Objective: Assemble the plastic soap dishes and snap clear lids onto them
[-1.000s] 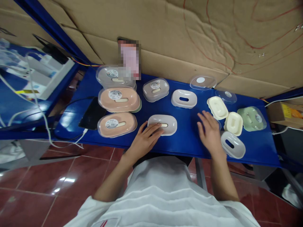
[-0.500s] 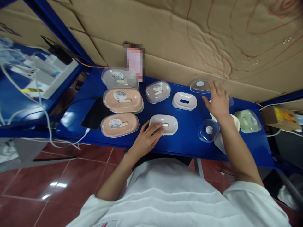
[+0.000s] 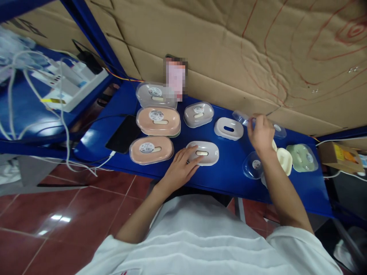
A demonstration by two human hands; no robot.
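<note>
My left hand (image 3: 181,167) lies palm down over the left end of a pale lilac soap dish (image 3: 211,148), fingers spread and touching it. A small cream insert (image 3: 202,153) sits in that dish's middle. Farther right, my right hand (image 3: 261,131) is closed on the edge of a clear plastic lid (image 3: 241,117), which is tilted up at the back of the table. Between the hands stands another pale dish (image 3: 222,128) with an open oval slot. Below my right hand lies a clear lid with a round sticker (image 3: 252,165), partly behind the forearm.
At left stand lidded peach soap dishes (image 3: 151,149) and a grey one (image 3: 156,95); another grey lidded dish (image 3: 198,114) is mid-table. Cream (image 3: 285,162) and green (image 3: 301,157) dishes are at right. A black phone (image 3: 123,133) lies left, near cables and a power strip (image 3: 86,91). Cardboard (image 3: 215,57) backs the table.
My right hand has drawn its fingers in on the clear lid, which has gone from lying nearly flat to tilted. My left hand has shifted slightly on the dish. The view has moved a little.
</note>
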